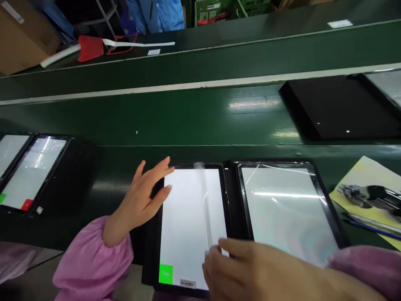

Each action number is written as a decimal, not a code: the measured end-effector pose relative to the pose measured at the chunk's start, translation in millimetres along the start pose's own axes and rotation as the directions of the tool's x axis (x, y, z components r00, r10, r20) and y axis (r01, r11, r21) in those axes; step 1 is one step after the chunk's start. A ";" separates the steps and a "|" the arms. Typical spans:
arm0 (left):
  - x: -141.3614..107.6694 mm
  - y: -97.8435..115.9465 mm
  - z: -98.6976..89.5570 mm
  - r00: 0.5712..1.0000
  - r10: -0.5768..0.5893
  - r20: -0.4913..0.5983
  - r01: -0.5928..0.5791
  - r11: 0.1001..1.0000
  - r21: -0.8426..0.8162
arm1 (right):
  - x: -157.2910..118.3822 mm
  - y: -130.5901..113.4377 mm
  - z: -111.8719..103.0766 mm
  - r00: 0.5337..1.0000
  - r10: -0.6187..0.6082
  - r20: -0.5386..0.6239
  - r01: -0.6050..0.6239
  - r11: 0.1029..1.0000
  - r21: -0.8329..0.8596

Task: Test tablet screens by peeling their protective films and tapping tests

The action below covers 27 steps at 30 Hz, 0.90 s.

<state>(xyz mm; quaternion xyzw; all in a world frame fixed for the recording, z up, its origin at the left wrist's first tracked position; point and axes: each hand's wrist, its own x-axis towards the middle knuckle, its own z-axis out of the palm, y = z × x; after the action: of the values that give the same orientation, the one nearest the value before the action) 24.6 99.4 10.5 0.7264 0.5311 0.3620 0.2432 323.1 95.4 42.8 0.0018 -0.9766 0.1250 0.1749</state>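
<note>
In front of me lies a tablet point(188, 209) with a lit white screen, a green "Pass" box at its lower left and a barcode label along its bottom edge. My left hand point(145, 194) is at the tablet's upper left edge, fingers spread, holding nothing. Over the lower right of the screen, my right hand point(244, 267) is closed around the lower end of a thin, pale stylus-like stick point(205, 205), blurred and pointing up the screen. Whether its tip touches the glass I cannot tell. A second tablet point(282, 205) with a glossy, film-like surface lies just right, partly behind my right hand.
Further left are more lit tablets point(39, 171). A dark tablet case point(344, 108) lies at the back right. Yellow paper point(360, 175) under a metal-and-black tool point(372, 196) and a pen point(376, 225) is at right. Beyond the green bench, a person in blue point(166, 16) stands near a red-and-white tool point(90, 48).
</note>
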 end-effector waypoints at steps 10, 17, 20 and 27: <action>-99.8 -20.8 7.3 0.817 -0.575 -0.039 0.390 0.601 -0.698 | 20.5 137.2 -22.8 0.568 0.804 -0.178 -0.465 0.491 0.737; -215.0 46.8 45.3 0.798 -0.601 -0.036 0.565 0.769 -0.299 | 4.1 160.6 -13.4 0.379 0.884 -0.272 -0.456 0.435 0.776; -222.9 49.8 68.8 0.815 -0.536 -0.221 0.486 0.840 -0.242 | 3.2 161.5 -7.9 0.381 0.883 -0.273 -0.462 0.438 0.771; -213.5 41.0 88.3 0.826 -0.406 -0.391 0.388 0.913 -0.128 | 6.7 157.4 -9.3 0.406 0.880 -0.248 -0.475 0.434 0.765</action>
<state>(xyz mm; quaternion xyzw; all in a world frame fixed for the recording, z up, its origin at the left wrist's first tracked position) 81.2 -113.2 -71.2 0.5025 0.7016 0.4586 0.2120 312.5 250.4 15.2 -0.4103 -0.6668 0.4737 0.4034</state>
